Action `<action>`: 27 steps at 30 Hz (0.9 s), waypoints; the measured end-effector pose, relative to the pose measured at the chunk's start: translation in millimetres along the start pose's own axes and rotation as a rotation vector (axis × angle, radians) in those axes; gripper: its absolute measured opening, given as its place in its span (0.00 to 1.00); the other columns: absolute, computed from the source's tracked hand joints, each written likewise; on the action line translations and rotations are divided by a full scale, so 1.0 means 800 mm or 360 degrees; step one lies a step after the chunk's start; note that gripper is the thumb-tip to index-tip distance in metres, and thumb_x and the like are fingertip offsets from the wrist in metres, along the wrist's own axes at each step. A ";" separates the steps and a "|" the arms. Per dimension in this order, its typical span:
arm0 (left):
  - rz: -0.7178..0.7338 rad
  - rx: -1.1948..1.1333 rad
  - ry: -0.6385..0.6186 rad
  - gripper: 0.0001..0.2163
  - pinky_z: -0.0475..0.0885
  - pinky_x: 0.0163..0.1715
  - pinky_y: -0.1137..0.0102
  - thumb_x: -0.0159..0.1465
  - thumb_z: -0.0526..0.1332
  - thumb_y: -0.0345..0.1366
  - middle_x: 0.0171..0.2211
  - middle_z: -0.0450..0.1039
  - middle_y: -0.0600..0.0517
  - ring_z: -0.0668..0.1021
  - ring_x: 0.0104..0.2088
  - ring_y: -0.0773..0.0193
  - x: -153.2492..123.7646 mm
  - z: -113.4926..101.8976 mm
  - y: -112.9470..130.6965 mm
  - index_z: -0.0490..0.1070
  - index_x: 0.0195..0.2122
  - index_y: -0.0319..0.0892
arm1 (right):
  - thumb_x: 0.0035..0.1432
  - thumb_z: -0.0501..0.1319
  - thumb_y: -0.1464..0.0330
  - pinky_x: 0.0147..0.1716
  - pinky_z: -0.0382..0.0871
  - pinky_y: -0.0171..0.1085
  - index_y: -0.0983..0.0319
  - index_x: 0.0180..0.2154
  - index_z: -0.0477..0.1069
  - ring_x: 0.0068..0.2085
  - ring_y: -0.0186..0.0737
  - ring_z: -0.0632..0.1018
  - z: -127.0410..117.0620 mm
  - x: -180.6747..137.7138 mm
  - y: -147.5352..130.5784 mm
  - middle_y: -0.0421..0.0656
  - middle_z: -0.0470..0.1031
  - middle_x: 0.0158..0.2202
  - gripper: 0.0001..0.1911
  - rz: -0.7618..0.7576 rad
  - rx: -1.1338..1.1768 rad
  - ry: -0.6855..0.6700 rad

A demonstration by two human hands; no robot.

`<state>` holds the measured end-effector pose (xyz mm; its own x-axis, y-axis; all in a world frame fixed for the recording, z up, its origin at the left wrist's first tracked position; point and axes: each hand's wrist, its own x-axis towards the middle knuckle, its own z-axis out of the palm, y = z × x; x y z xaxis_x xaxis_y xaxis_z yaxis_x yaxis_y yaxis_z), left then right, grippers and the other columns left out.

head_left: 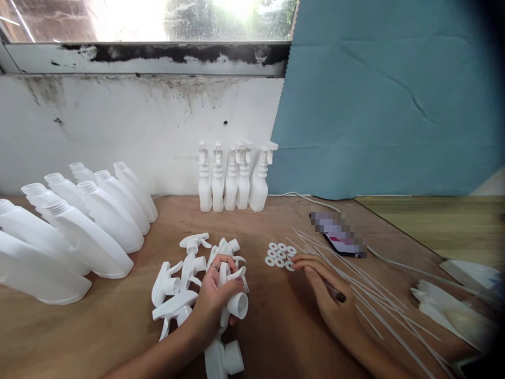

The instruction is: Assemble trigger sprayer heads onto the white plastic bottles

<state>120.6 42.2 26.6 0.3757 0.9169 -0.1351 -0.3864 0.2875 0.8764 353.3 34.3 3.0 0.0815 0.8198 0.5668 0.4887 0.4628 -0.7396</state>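
My left hand [215, 297] is closed around a white spray trigger head [235, 300], lifted just above a pile of loose white trigger heads [185, 279] on the wooden table [276, 326]. My right hand [325, 295] rests on the table with its fingers stretched toward a small cluster of white ring washers [279, 253]; the fingertips touch the nearest washer. Thin white dip tubes [355, 279] lie fanned out under and beside the right hand.
Several empty white bottles [87, 226] lie on their sides at the left. Several assembled spray bottles [232, 179] stand against the back wall. A phone [339, 237] with a cable lies right of centre. White plastic pieces [453, 310] sit at the far right.
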 end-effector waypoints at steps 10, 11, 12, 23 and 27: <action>-0.0010 0.1325 -0.0574 0.11 0.58 0.22 0.77 0.57 0.57 0.28 0.28 0.59 0.59 0.62 0.23 0.73 -0.033 0.013 0.064 0.60 0.41 0.45 | 0.63 0.53 0.67 0.45 0.65 0.41 0.59 0.27 0.72 0.41 0.43 0.74 -0.019 0.018 0.034 0.42 0.74 0.35 0.14 0.0211 -0.0017 0.0379; -0.0026 0.1471 -0.0615 0.13 0.59 0.22 0.77 0.56 0.56 0.28 0.28 0.60 0.58 0.63 0.24 0.72 -0.036 0.016 0.061 0.61 0.42 0.45 | 0.62 0.53 0.66 0.45 0.65 0.41 0.59 0.27 0.72 0.41 0.43 0.74 -0.017 0.019 0.034 0.42 0.74 0.35 0.14 0.0247 -0.0001 0.0393; -0.0021 0.1593 -0.0647 0.15 0.60 0.23 0.76 0.55 0.56 0.28 0.29 0.62 0.58 0.65 0.25 0.71 -0.037 0.019 0.057 0.62 0.43 0.46 | 0.62 0.53 0.66 0.45 0.65 0.41 0.59 0.26 0.72 0.41 0.43 0.74 -0.015 0.019 0.033 0.42 0.74 0.35 0.14 0.0260 0.0007 0.0395; 0.0505 0.2122 -0.0693 0.21 0.64 0.51 0.60 0.56 0.57 0.28 0.46 0.69 0.47 0.69 0.47 0.56 -0.028 0.015 0.029 0.62 0.51 0.43 | 0.61 0.54 0.63 0.34 0.65 0.37 0.59 0.28 0.72 0.30 0.38 0.72 -0.012 0.012 0.027 0.39 0.72 0.27 0.13 0.0412 0.0043 0.0333; 0.0594 0.2157 -0.0619 0.24 0.62 0.55 0.59 0.57 0.57 0.30 0.50 0.67 0.46 0.67 0.51 0.55 -0.025 0.010 0.024 0.58 0.57 0.42 | 0.60 0.54 0.63 0.27 0.64 0.35 0.59 0.27 0.71 0.26 0.37 0.70 -0.011 0.012 0.024 0.39 0.71 0.24 0.13 0.0415 0.0128 0.0345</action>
<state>112.3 27.1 50.0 0.7178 0.6838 0.1315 0.4810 -0.6234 0.6164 370.9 48.3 -2.5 0.3816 0.8271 0.4127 0.3578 0.2795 -0.8910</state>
